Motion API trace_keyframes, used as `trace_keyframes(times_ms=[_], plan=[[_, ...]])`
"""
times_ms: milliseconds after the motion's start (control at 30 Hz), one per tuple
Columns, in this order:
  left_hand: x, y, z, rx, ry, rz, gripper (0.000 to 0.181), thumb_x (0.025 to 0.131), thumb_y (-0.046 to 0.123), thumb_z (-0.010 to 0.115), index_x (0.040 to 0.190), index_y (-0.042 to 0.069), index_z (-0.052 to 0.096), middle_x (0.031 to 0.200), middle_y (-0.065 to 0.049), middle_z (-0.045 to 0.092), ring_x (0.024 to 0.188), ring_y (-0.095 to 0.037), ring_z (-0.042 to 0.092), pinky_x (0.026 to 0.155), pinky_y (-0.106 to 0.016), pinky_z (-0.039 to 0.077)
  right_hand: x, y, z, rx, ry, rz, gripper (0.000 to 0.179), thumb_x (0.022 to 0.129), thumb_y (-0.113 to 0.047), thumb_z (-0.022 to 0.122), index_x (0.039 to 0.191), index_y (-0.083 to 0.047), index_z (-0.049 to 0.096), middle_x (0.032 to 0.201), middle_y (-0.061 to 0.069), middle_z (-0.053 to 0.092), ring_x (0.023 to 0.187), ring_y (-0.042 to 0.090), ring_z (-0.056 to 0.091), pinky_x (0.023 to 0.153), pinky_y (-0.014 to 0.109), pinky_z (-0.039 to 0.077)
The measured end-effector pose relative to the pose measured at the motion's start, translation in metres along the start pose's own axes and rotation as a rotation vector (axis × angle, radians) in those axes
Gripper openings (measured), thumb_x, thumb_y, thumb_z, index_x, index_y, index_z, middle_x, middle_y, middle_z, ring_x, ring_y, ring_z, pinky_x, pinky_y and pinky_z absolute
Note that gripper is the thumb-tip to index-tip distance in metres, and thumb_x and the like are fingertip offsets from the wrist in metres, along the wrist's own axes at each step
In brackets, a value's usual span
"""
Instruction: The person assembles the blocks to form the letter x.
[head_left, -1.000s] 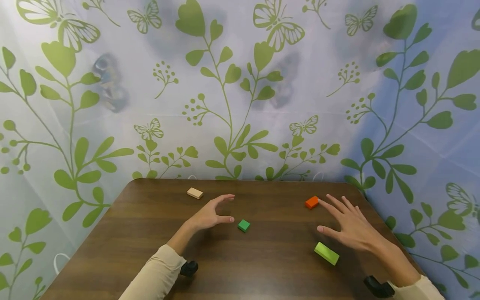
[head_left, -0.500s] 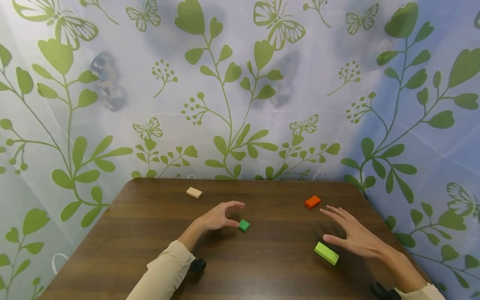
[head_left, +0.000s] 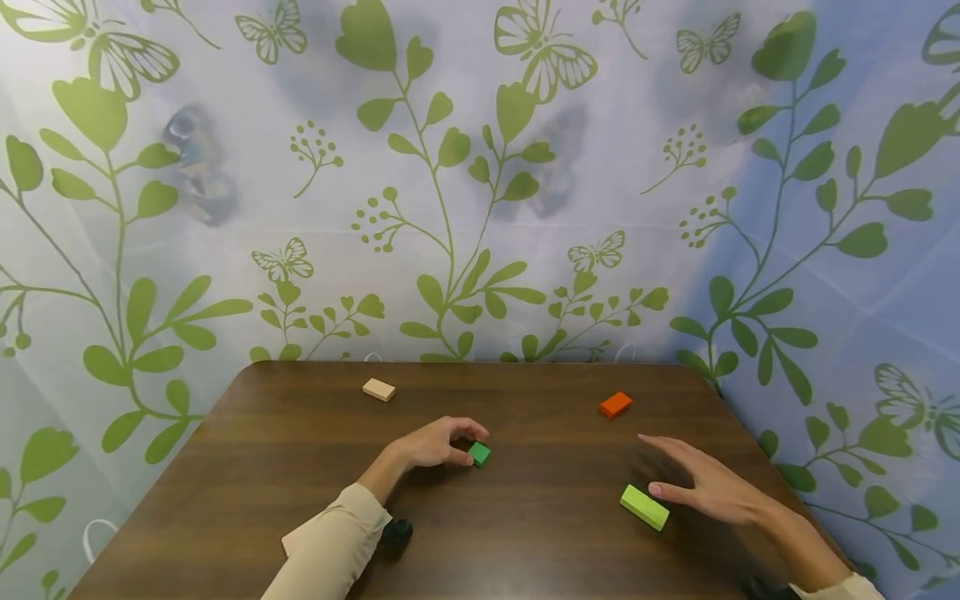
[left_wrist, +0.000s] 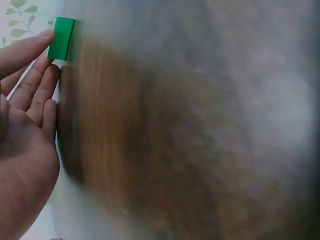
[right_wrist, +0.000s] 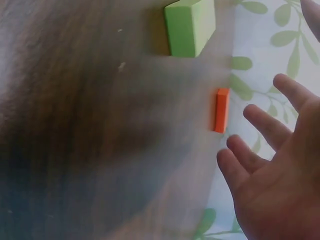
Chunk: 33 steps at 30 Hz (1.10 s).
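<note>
On the dark wooden table lies a small green block [head_left: 479, 454], with my left hand [head_left: 432, 443] around it. The thumb touches the near left side of this block and the fingers curl over its far side; the left wrist view shows the thumb against the green block [left_wrist: 61, 38], the index fingertip partly hidden. My right hand [head_left: 712, 483] hovers with fingers extended, its thumb tip just above the right end of a longer lime-green block [head_left: 644, 507]. The right wrist view has the lime-green block [right_wrist: 187, 27] apart from the right hand [right_wrist: 280, 165].
An orange-red block [head_left: 615, 405] lies at the back right of the table [head_left: 525, 542]. At the back left is a beige block [head_left: 378, 389]. A patterned curtain [head_left: 480, 208] hangs behind the table's far edge.
My left hand has moved right and down to the green block and closed its fingers around it. The right hand has come lower and nearer the lime-green block. The blocks stay in place.
</note>
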<state>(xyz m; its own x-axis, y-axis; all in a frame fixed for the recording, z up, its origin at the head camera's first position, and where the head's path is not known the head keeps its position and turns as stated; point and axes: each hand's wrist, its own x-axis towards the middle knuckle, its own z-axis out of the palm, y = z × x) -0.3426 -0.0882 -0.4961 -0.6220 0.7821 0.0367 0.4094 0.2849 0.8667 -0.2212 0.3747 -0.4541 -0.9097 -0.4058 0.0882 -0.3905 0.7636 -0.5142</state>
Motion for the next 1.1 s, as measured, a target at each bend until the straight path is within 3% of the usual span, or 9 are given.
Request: trace_keyframes(times_ms=[233,400,500,700,833,1100], plan=[[0.001,-0.004,0.0,0.037,-0.014,-0.02,0.038,0.095,-0.003,0.071,0.133,-0.002,0.064,0.124,-0.007,0.067,0.115,-0.022,0.06,0.096,-0.035,0.049,-0.001,0.009,0.006,0.067,-0.117,-0.018,0.068,0.101,-0.034,0.069,0.156,-0.005,0.043,0.15,0.023,0.047,0.133,0.051,0.045,0.096,0.068,0.042],[0.002,-0.004,0.001,0.072,-0.014,-0.039,0.034,0.096,0.0,0.071,0.13,0.002,0.068,0.121,-0.002,0.068,0.114,-0.018,0.059,0.094,-0.031,0.048,-0.003,0.015,0.008,0.123,-0.188,-0.005,0.067,0.1,-0.033,0.071,0.154,-0.004,0.045,0.138,0.017,0.054,0.12,0.039,0.055,0.092,0.047,0.052],[0.003,-0.004,0.001,0.094,-0.013,-0.042,0.032,0.096,0.001,0.072,0.128,0.004,0.069,0.12,0.001,0.068,0.114,-0.017,0.059,0.095,-0.032,0.047,-0.004,0.02,0.011,0.105,-0.182,-0.037,0.059,0.096,-0.032,0.075,0.144,-0.004,0.054,0.129,0.01,0.056,0.109,0.026,0.057,0.087,0.038,0.052],[0.002,-0.002,0.0,0.134,-0.009,-0.047,0.03,0.098,0.005,0.071,0.128,0.009,0.07,0.121,0.005,0.067,0.116,-0.017,0.058,0.1,-0.038,0.046,-0.003,0.023,0.018,0.049,-0.14,-0.075,0.044,0.088,-0.033,0.084,0.119,-0.01,0.063,0.112,0.001,0.055,0.095,0.014,0.052,0.078,0.035,0.048],[0.002,0.0,-0.001,0.148,-0.014,-0.045,0.029,0.098,0.006,0.071,0.127,0.01,0.07,0.122,0.005,0.066,0.116,-0.018,0.058,0.1,-0.04,0.046,-0.001,0.023,0.019,0.066,-0.146,-0.065,0.044,0.086,-0.033,0.086,0.115,-0.01,0.062,0.102,-0.001,0.055,0.09,0.011,0.052,0.074,0.033,0.047],[0.003,-0.001,-0.001,0.14,-0.017,-0.06,0.028,0.098,0.007,0.071,0.126,0.011,0.07,0.119,0.007,0.067,0.114,-0.016,0.058,0.099,-0.038,0.046,0.002,0.024,0.02,0.201,-0.188,-0.084,0.031,0.091,-0.026,0.082,0.112,-0.009,0.065,0.096,-0.004,0.061,0.085,0.01,0.058,0.073,0.03,0.054]])
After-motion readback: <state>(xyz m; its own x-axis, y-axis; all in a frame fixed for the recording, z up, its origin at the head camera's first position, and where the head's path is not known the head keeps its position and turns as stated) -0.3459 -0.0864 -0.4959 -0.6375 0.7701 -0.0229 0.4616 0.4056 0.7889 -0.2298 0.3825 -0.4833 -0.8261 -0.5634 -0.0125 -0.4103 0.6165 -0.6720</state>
